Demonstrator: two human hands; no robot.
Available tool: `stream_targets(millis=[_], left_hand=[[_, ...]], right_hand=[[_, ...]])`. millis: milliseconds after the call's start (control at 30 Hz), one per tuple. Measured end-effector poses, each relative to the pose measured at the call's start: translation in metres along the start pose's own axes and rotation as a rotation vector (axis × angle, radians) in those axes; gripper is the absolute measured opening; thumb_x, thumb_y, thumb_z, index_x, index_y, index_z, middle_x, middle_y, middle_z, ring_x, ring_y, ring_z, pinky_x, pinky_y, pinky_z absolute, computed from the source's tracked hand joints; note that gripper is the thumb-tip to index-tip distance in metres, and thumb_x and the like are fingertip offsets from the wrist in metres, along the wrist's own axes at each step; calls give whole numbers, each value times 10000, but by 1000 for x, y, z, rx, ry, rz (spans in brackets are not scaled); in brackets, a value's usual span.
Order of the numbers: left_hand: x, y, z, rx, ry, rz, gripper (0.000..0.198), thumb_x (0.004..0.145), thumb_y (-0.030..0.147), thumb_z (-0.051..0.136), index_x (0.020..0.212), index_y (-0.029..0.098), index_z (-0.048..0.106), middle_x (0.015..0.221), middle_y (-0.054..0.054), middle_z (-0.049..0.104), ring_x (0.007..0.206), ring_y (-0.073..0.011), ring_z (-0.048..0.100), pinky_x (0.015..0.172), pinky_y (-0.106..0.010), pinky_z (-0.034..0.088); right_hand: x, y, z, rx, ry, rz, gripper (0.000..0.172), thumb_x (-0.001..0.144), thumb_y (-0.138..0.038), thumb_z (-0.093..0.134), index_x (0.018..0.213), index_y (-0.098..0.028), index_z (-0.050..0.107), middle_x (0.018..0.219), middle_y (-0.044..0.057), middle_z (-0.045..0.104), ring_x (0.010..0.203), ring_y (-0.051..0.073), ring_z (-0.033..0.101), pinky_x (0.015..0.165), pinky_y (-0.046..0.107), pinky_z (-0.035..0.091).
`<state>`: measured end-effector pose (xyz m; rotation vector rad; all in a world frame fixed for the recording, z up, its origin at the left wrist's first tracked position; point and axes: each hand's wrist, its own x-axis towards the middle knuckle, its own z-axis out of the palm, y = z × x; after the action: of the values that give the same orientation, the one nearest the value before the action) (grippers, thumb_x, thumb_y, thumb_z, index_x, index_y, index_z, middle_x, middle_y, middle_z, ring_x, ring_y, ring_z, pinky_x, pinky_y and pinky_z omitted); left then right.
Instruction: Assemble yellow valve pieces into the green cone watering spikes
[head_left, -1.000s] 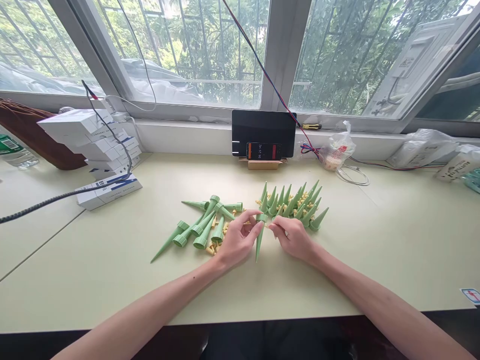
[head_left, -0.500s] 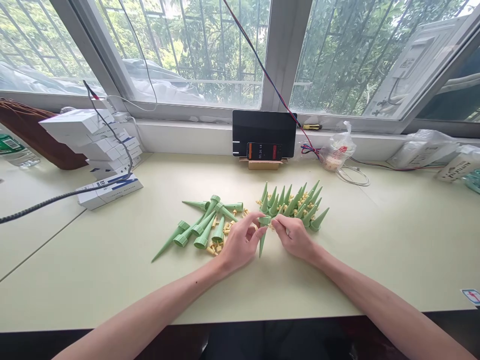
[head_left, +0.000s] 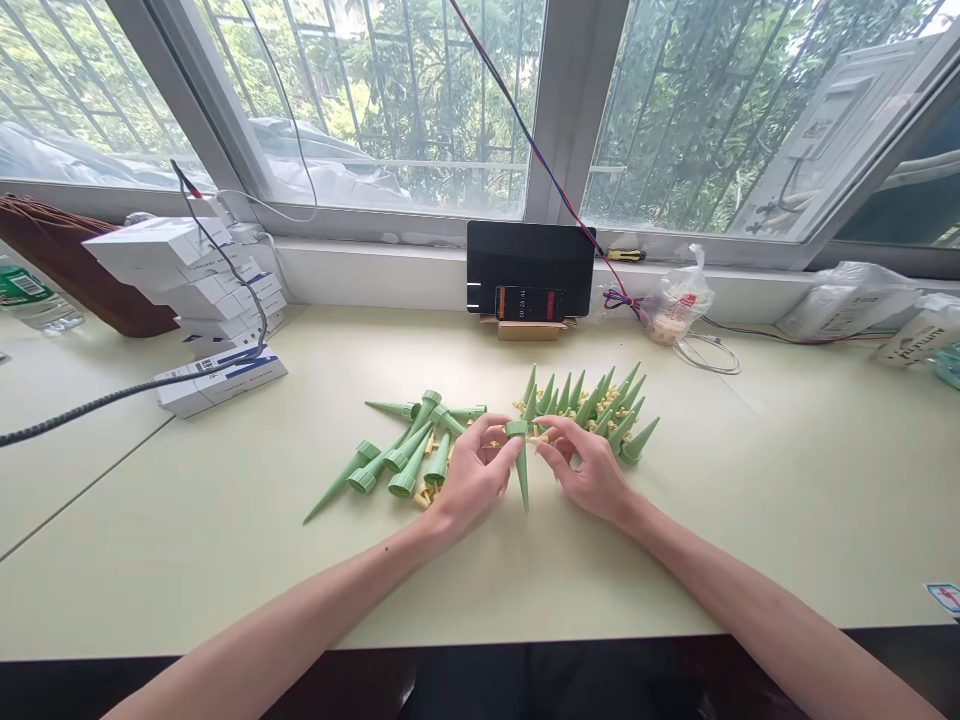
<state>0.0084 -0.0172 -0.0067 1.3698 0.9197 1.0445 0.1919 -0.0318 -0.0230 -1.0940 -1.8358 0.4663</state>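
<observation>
Head | left hand (head_left: 471,472) pinches green spike (head_left: 523,474), tip pointing near | right hand (head_left: 592,474) just right of cap (head_left: 517,428), fingers slightly parted, grip unclear

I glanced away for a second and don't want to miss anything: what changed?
The held green spike tilted: its tip leaned slightly left earlier, now slightly right. The right hand, bunched before, has spread its thumb and forefinger; whether it grips anything is unclear. The left hand still pinches the spike's cap. Loose spikes and standing spikes stayed put.
</observation>
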Motion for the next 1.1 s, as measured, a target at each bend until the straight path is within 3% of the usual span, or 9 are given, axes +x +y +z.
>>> stream_targets(millis=[300,533,667,1100], left_hand=[[1,2,-1,-51,27,-49,281,848,389,665,1035,204,567,577,79,465,396,-60,386,379,-190,349],[1,5,0,-54,41,-66,292,830,383,680,1028,192,583,553,78,464,393,-69,383,368,-197,346],[1,4,-1,-39,38,-68,297,834,387,677,1034,189,582,544,76,471,399,-75,398,379,-199,357],[1,-3,-1,-21,-1,-10,282,864,410,646,1038,200,576,562,72,465,398,-73,409,369,-188,362]], right_hand=[[1,7,2,-66,1,-85,226,988,-286,522,1158,-168,614,779,35,685,510,123,557,524,259,477],[0,15,1,-189,-3,-207,211,1006,-272,501,1173,-184,593,896,73,711,690,171,650,619,278,511],[1,14,0,-242,-28,-248,194,1018,-275,471,1146,-185,584,861,70,700,657,172,635,581,276,488],[0,12,-2,-266,-100,-228,196,1042,-288,396,1090,-184,554,842,64,681,630,164,601,567,265,433]])
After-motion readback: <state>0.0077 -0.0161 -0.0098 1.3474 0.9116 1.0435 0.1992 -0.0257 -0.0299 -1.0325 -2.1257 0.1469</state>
